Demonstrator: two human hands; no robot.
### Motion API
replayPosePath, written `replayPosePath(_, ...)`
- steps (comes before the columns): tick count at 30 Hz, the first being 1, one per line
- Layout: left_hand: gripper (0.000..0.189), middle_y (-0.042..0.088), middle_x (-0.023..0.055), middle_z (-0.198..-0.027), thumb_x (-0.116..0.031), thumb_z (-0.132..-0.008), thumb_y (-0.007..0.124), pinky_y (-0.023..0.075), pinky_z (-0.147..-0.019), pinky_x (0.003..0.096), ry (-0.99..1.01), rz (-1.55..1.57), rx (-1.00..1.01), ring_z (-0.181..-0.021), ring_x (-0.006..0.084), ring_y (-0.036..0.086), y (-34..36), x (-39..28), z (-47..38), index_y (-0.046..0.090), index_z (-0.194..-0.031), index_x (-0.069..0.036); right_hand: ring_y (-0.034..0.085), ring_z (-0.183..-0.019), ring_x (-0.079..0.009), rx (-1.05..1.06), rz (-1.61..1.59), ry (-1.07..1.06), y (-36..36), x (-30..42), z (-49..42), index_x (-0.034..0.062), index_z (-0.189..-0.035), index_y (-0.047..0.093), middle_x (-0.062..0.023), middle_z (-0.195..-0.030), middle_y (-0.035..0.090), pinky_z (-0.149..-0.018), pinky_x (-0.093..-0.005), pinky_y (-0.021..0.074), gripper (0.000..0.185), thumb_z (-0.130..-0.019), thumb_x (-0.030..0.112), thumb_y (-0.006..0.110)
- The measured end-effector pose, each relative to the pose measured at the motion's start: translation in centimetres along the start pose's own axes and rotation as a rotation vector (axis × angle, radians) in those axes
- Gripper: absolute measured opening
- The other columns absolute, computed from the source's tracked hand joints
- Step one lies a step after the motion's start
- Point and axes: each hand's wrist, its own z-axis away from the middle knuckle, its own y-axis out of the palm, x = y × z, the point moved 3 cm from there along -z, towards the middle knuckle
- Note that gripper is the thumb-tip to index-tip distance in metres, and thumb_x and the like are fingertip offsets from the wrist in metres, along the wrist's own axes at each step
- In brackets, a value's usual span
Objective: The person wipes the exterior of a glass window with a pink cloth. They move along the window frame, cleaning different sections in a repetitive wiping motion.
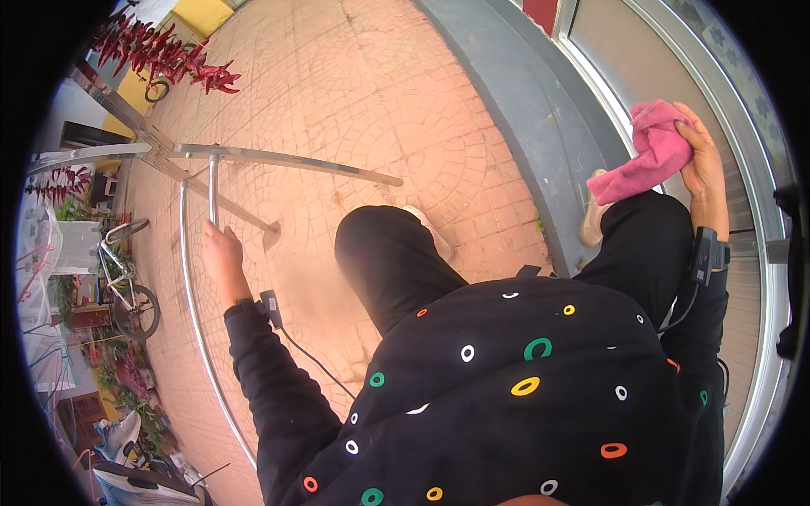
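My left hand (223,259) is closed around a thin shiny metal tube (213,186) of a metal rack. The rack's thicker square bar (297,162) crosses above that tube, and a second long round tube (188,272) runs down beside my left arm. My right hand (704,161) grips a folded pink cloth (661,148), one end of which hangs over my right knee. The cloth is in front of the metal-framed door, apparently not pressed against it.
One shoe (430,234) rests on paved brick ground (354,82), the other (593,215) on a grey step (506,95). Right of me stands a metal-framed door (633,57). Dried red chillies (158,54) hang at upper left. A bicycle (126,284), plants and shoes (120,436) are left.
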Motion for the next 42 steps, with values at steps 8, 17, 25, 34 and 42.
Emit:
replayPosePath(8, 0.057, 0.063, 0.0284, -0.119, -0.033, -0.097, 0.056, 0.0545, -0.085, 0.0507, 0.011, -0.052, -0.021, -0.102, 0.0441, 0.066, 0.1, -0.5, 0.3, 0.044, -0.142, 0.000, 0.065, -0.108, -0.0198, -0.001, 0.033, 0.050, -0.9, -0.1, 0.3, -0.0031, -0.131, 0.057, -0.0136, -0.120, 0.065, -0.097, -0.0319, 0.0526, 0.035, -0.097, 0.002, 0.055)
replayPosePath(17, 0.059, 0.061, 0.0292, -0.123, -0.032, -0.097, 0.056, 0.0538, -0.089, 0.0495, 0.015, -0.113, -0.022, -0.108, 0.0432, 0.064, -1.9, -1.5, 1.9, 0.043, -0.142, 0.002, 0.063, -0.112, -0.0182, 0.062, 0.042, 0.056, -0.8, -0.2, 0.6, -0.0029, -0.131, 0.057, -0.0133, -0.122, 0.064, -0.100, -0.0304, 0.0503, 0.034, -0.098, 0.004, 0.057)
replayPosePath(25, 0.061, 0.058, 0.0278, -0.124, -0.027, -0.095, 0.058, 0.0535, -0.086, 0.0503, -0.058, 0.026, 0.017, -0.108, 0.0427, 0.062, -2.6, -1.6, 2.4, 0.037, -0.145, 0.002, 0.060, -0.121, -0.0230, 0.092, -0.085, 0.069, -1.7, -0.5, 0.1, -0.0023, -0.134, 0.054, -0.0149, -0.129, 0.061, -0.108, -0.0357, 0.0467, 0.038, -0.097, 0.004, 0.057)
replayPosePath(34, 0.052, 0.063, 0.0180, -0.110, -0.019, -0.095, 0.054, 0.0574, -0.071, 0.0437, -0.051, -0.027, -0.052, -0.092, 0.0327, 0.069, -2.5, -1.0, 1.6, 0.042, -0.142, 0.000, 0.061, -0.117, -0.0221, 0.115, -0.081, 0.052, -4.4, -1.5, -1.5, 0.0006, -0.134, 0.056, -0.0133, -0.126, 0.063, -0.104, -0.0347, 0.0484, 0.037, -0.097, 0.005, 0.058)
replayPosePath(42, 0.053, 0.062, 0.0138, -0.112, -0.017, -0.092, 0.057, 0.0572, -0.077, 0.0404, -0.113, -0.048, 0.009, -0.101, 0.0274, 0.067, -2.2, -1.2, 1.3, 0.044, -0.141, 0.000, 0.062, -0.113, -0.0246, 0.107, -0.078, 0.050, -4.9, -0.9, -0.5, -0.0001, -0.132, 0.056, -0.0145, -0.123, 0.064, -0.101, -0.0367, 0.0508, 0.037, -0.094, 0.000, 0.054)
